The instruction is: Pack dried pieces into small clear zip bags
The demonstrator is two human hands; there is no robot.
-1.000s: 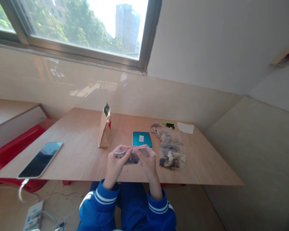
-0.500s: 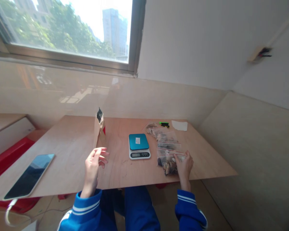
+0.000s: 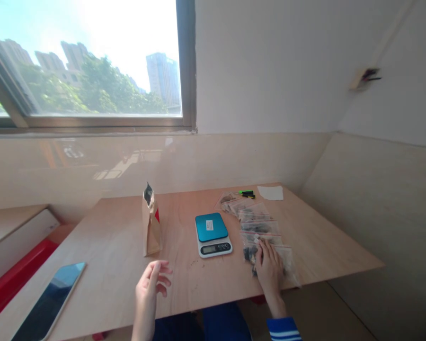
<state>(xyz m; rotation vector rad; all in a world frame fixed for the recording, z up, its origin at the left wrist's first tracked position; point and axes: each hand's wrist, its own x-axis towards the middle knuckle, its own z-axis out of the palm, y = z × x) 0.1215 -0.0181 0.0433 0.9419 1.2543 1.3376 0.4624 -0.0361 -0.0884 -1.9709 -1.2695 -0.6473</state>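
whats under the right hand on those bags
The right hand rests on a clear zip bag with dark chunks inside; the part under the palm is covered and cannot be seen.

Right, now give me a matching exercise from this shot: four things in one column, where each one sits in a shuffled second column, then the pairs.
Things:
1. Digital scale
2. Brown paper bag
3. Smartphone
4. Right hand

Places:
A. On the lowest zip bag
B. Upright, left of the scale
C. Lying flat near the front left edge of the plywood table
D. Mid-table, between the paper bag and the zip bags

Pairs: 1-D, 2-B, 3-C, 4-A
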